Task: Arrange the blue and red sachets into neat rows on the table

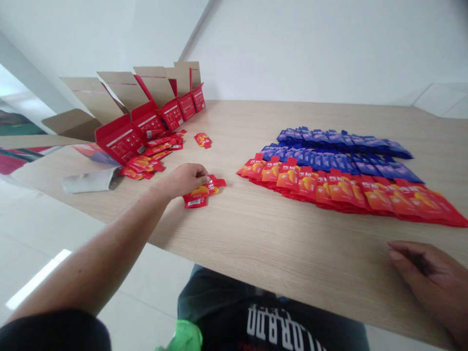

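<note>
My left hand [185,178] reaches out over the wooden table [263,234] and its fingers are closed on a small bunch of red sachets [203,191] lying on the tabletop. My right hand [433,280] rests flat at the table's near right edge, fingers stretched out and holding nothing. To the right lies a long overlapping row of red sachets [351,191], with rows of blue sachets [340,148] behind it.
Several open red cartons [146,122] with raised cardboard flaps stand in a line at the far left, loose red sachets [155,153] spilled in front of them. One single red sachet [203,140] lies apart. A grey folded sheet [91,180] lies at the left edge.
</note>
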Demonstrator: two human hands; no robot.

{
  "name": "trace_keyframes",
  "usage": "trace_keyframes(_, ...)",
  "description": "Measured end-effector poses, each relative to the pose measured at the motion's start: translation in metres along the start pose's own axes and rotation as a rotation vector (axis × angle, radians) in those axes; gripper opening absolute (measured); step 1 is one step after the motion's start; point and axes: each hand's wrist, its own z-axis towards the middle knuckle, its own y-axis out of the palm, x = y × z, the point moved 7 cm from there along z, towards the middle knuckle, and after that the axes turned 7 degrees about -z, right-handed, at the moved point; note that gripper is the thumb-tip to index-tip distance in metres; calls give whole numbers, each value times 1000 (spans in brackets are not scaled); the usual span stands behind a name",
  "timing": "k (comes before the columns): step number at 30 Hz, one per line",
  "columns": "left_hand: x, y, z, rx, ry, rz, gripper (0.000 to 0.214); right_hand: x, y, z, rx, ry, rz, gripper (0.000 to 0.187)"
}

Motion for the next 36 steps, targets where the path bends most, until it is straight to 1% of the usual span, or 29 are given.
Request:
trace_keyframes(2,13,5,-18,52,19,-144,25,-28,-7,-18,-9,94,63,32)
trace_keyframes(3,23,12,-28,74,32,-240,27,-47,-10,-30,0,132,99,34)
trace_keyframes(4,33,22,-40,94,39,-357,29,-71,-9,-42,-17,131,147,35)
trace_keyframes(6,59,50,-63,149,67,-602,32,-127,2,-65,-110,34,338,38)
trace_keyframes(8,91,86,-85,116,115,-786,34,-179,13,-80,-176,-139,521,38)
trace_keyframes(10,122,121,-104,75,138,-937,33,-209,19,-85,-179,-216,608,32)
trace_keyframes(12,148,150,-118,35,158,-1057,32,-219,21,-85,-175,-232,630,25)
trace_keyframes(14,166,169,-126,-3,174,-1137,32,-217,20,-83,-176,-210,628,25)
trace_keyframes(16,176,180,-129,-36,182,-1163,31,-210,20,-83,-192,-176,635,28)
trace_keyframes(19,179,184,-129,-101,220,-1120,31,-193,16,-80,-219,-138,640,31)
trace_keyframes(21,175,181,-128,-132,267,-1051,29,-176,5,-67,-195,-105,626,33)
trace_keyframes(22,171,179,-126,-135,288,-1008,28,-165,-3,-56,-169,-82,616,33)
trace_keyframes(24,159,174,-124,-124,304,-913,27,-143,-23,-22,-106,-40,594,34)
trace_keyframes(26,148,172,-122,-119,288,-829,28,-123,-42,21,-59,-14,568,34)
trace_keyframes(27,144,172,-121,-119,276,-798,29,-115,-48,45,-50,15,571,32)
trace_keyframes(28,141,172,-120,-121,266,-777,29,-106,-49,67,-64,81,565,27)
trace_keyframes(30,140,172,-120,-128,258,-760,28,-94,-43,105,-143,222,562,19)
trace_keyframes(32,143,173,-121,-139,265,-757,27,-89,-32,130,-211,301,552,19)
trace_keyframes(34,147,173,-122,-152,275,-762,27,-88,-22,144,-242,326,532,22)
trace_keyframes(36,149,171,-123,-155,282,-768,27,-86,-13,151,-260,336,502,23)
